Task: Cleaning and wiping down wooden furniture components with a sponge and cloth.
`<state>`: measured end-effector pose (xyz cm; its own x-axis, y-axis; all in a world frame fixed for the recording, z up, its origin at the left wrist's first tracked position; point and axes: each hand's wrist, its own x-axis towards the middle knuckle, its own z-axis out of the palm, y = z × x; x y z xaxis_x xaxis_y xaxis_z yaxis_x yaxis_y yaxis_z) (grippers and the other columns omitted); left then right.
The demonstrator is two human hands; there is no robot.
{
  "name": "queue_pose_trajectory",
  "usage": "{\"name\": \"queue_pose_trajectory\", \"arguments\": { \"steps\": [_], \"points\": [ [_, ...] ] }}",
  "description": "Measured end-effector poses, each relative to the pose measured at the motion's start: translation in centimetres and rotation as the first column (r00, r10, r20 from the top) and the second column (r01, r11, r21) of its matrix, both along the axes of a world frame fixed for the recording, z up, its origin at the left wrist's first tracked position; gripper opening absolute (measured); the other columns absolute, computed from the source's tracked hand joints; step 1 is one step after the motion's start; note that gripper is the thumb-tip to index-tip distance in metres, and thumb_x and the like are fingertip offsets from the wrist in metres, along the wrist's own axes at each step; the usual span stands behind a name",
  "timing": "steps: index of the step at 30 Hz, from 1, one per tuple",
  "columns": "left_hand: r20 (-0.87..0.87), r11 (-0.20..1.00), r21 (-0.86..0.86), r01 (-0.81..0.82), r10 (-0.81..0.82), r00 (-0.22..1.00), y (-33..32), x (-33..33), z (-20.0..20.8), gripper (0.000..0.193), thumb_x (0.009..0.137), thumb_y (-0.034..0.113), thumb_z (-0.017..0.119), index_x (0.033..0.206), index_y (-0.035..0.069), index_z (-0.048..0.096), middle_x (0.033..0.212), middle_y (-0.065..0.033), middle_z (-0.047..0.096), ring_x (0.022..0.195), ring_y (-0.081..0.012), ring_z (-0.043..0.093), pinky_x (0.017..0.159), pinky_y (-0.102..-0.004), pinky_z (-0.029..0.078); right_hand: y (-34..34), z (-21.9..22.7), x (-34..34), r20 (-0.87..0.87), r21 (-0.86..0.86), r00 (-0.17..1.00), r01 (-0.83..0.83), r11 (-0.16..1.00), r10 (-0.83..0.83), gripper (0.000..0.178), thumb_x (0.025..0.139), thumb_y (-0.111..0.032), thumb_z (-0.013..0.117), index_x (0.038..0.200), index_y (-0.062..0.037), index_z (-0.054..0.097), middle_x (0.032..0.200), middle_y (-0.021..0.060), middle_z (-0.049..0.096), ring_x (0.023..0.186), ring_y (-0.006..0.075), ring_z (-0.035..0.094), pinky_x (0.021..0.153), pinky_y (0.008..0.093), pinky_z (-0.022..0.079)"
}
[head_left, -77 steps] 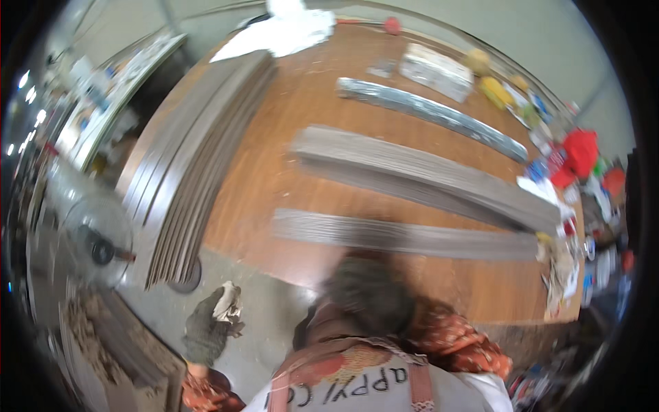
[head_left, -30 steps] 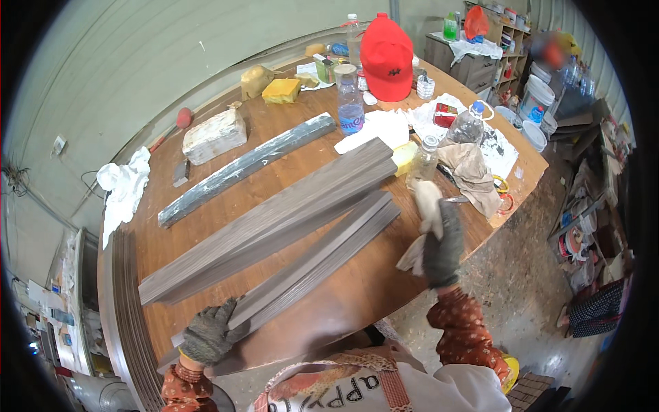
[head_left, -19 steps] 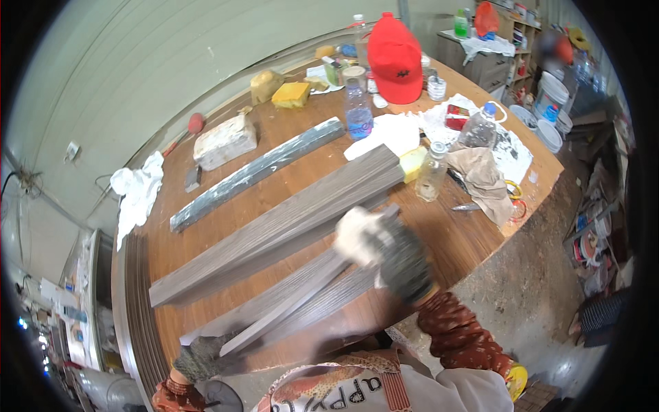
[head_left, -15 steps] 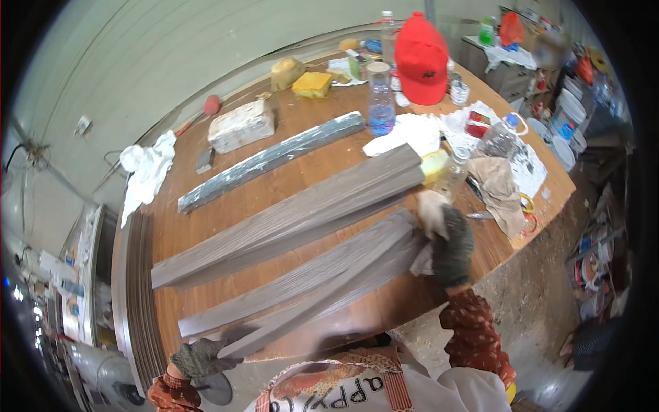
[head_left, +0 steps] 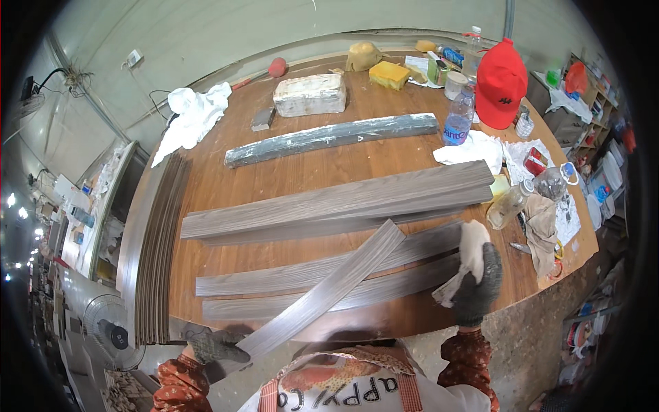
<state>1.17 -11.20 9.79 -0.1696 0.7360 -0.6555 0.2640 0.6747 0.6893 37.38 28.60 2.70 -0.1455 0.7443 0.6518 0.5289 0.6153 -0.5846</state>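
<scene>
My left hand [head_left: 218,347], in a dark grey work glove, grips the near end of a grey wood-grain strip [head_left: 322,288] at the table's front edge. The strip slants away to the right, across two similar strips: the farther strip [head_left: 274,275] and the nearer strip [head_left: 240,308]. At the right ends of those two, my gloved right hand [head_left: 480,288] is closed around a crumpled whitish rag [head_left: 471,250]. Its fingers are partly hidden by the rag. Beyond lies a pile of more grey wood-grain strips [head_left: 329,199], fanned slightly.
Many strips [head_left: 154,254] are stacked along the left edge of the wooden table [head_left: 309,151]. Farther back lie a paint-smeared bar [head_left: 329,139] and a whitish block [head_left: 310,95]. Bottles, including a jar [head_left: 509,204], and a red cap [head_left: 501,86] crowd the right. A fan [head_left: 113,332] stands lower left.
The view has shifted, so the table sits farther right in the picture. The held strip has swung to a steeper slant, its far end now away from my right hand and rag.
</scene>
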Motion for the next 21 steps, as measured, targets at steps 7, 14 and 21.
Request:
{"name": "queue_pose_trajectory", "arguments": {
  "steps": [7, 14, 21],
  "points": [
    [-0.133, 0.991, 0.069, -0.115, 0.123, 0.983, 0.1, 2.2, 0.1, 0.073, 0.073, 0.022, 0.079, 0.136, 0.001, 0.046, 0.109, -0.0135, 0.065, 0.1, -0.019, 0.063, 0.086, -0.0303, 0.05, -6.7, 2.9, -9.5, 0.167, 0.107, 0.855, -0.51, 0.853, 0.491, 0.042, 0.092, -0.028, 0.052, 0.132, -0.0139, 0.053, 0.133, 0.0145, 0.049, 0.116, 0.0342, 0.052, 0.096, 0.0446, 0.043],
    [-0.867, 0.993, -0.006, 0.114, -0.062, 0.494, -3.5, 4.2, 3.1, 0.06, 0.064, 0.031, 0.071, 0.119, 0.01, 0.06, 0.076, -0.0095, 0.063, 0.069, -0.0291, 0.064, 0.066, -0.042, 0.05, -6.8, 3.4, -11.4, 0.383, -0.093, 0.799, -0.465, 0.88, 0.463, 0.042, 0.083, -0.012, 0.055, 0.125, -0.0105, 0.059, 0.126, 0.0134, 0.054, 0.11, 0.0326, 0.053, 0.094, 0.0454, 0.043],
    [-0.883, 0.999, 0.005, -0.037, 0.021, 0.469, -12.0, 3.9, 3.8, 0.058, 0.06, 0.036, 0.075, 0.111, 0.012, 0.064, 0.076, -0.0081, 0.068, 0.072, -0.0279, 0.067, 0.067, -0.04, 0.053, -2.7, 1.5, -10.1, 0.228, -0.115, 0.921, -0.296, 0.948, 0.315, 0.047, 0.079, -0.005, 0.049, 0.125, -0.0049, 0.058, 0.124, 0.0169, 0.059, 0.12, 0.0345, 0.051, 0.105, 0.0441, 0.036]
  ]
}}
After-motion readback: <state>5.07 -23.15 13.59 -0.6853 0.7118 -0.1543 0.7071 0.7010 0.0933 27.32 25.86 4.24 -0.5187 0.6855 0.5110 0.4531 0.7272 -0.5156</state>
